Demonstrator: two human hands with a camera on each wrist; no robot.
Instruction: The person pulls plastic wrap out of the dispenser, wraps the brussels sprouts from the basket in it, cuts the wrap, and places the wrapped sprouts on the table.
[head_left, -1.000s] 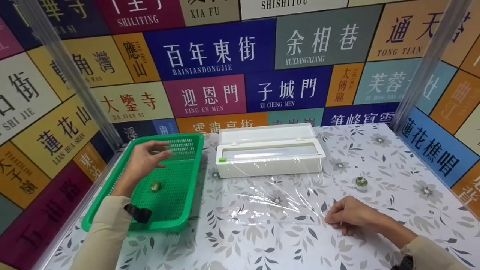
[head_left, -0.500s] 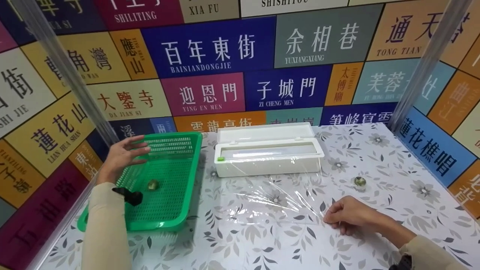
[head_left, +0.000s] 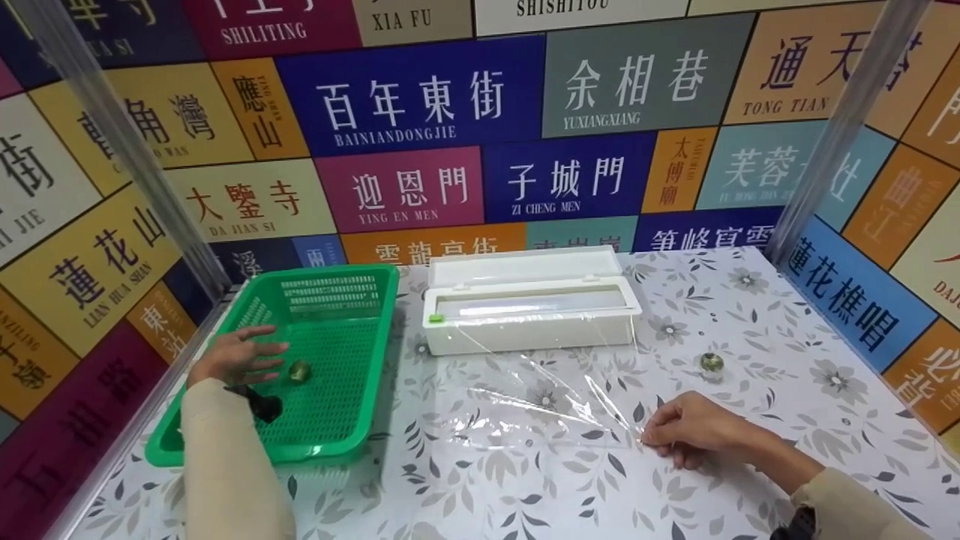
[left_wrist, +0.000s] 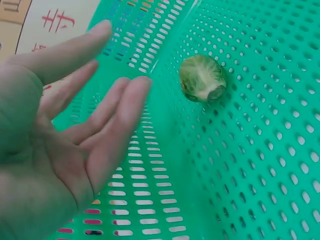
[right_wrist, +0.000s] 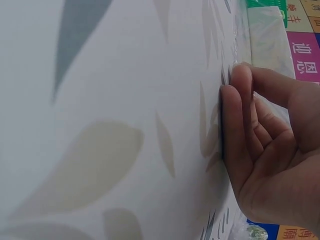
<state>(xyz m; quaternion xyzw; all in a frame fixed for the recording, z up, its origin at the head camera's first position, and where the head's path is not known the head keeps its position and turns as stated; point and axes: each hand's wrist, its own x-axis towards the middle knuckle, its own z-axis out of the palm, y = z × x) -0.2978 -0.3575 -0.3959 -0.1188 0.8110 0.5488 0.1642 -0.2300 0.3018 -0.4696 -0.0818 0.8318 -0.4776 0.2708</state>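
My left hand (head_left: 234, 355) is inside the green basket (head_left: 384, 337) near its left wall, fingers loosely spread and holding nothing. Just right of the fingertips lies a Brussels sprout (head_left: 300, 371) on the basket floor; the left wrist view shows the cut stem of this sprout (left_wrist: 201, 79) and a gap between it and the fingers. At the right, my right hand (head_left: 694, 426) pinches the corner of a clear sheet of plastic wrap (head_left: 517, 409) low over the table. That sheet runs out of a white wrap dispenser (head_left: 532, 335), creased toward the pinched corner.
The dispenser's lid (head_left: 525, 264) stands raised behind it, and a green slider (head_left: 436, 319) sits at its left end. Beyond the right hand is another sprout (head_left: 711, 363), in clear wrap. A sign-patterned wall (head_left: 420, 90) closes off the back of the flower-print table (head_left: 480, 495).
My left hand has swung left from over the basket's middle, then lowered to beside the sprout. The right hand keeps its pinch on the plastic wrap.
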